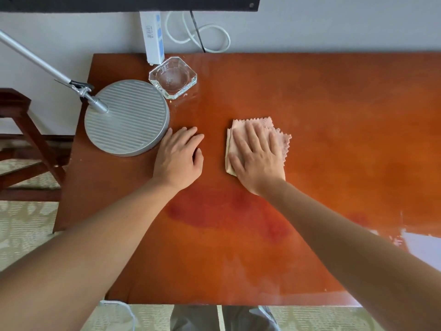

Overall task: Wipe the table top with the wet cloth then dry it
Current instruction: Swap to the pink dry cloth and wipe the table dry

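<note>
A folded pink cloth [281,137] lies on the orange-brown table top [334,120], a little left of its middle. My right hand [256,156] presses flat on the cloth with fingers spread and straight, covering most of it. My left hand [179,158] rests palm down on the bare wood just left of the cloth, fingers relaxed, next to the lamp base. A darker damp patch [226,211] shows on the wood below both hands.
A round grey ribbed lamp base [126,118] with a metal arm [47,68] stands at the table's left. Behind it sit a glass ashtray [173,77] and a white box [154,37] against the wall. A white cable [200,32] loops behind. A wooden chair [26,144] stands left.
</note>
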